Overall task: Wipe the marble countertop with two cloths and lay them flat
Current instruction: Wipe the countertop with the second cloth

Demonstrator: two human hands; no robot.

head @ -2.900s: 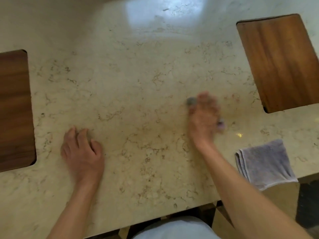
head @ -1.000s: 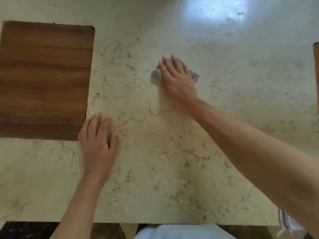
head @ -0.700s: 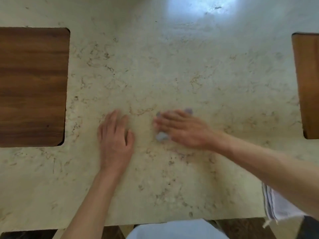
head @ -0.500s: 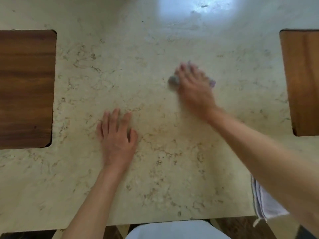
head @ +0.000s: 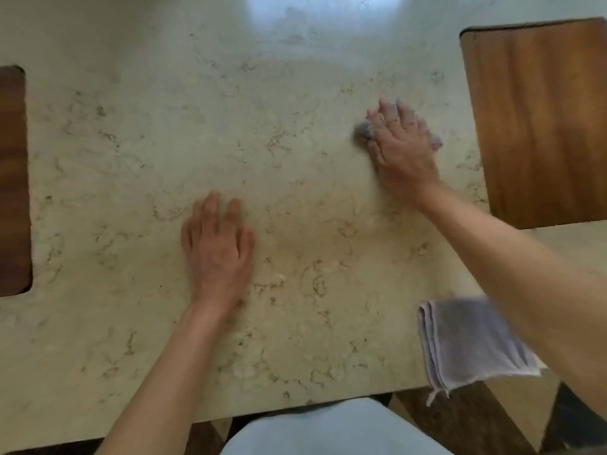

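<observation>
The beige veined marble countertop (head: 295, 93) fills the view. My right hand (head: 402, 149) presses a small bunched grey cloth (head: 363, 130) onto the marble at the right of centre; only its edges show beside my fingers. My left hand (head: 218, 247) lies flat on the marble near the middle, fingers together, holding nothing. A second grey cloth (head: 466, 346), folded, lies at the near right edge of the counter, partly hanging over it and partly hidden under my right forearm.
A brown wooden panel (head: 538, 126) is set into the counter at the right, close to my right hand. Another wooden panel (head: 13, 178) sits at the left edge. The counter's near edge runs along the bottom, with my light-clothed body (head: 328, 431) below it.
My right hand has swept the bunched cloth from the centre to the right, toward the right wooden panel. My left hand has stayed flat on the marble. The view has shifted right.
</observation>
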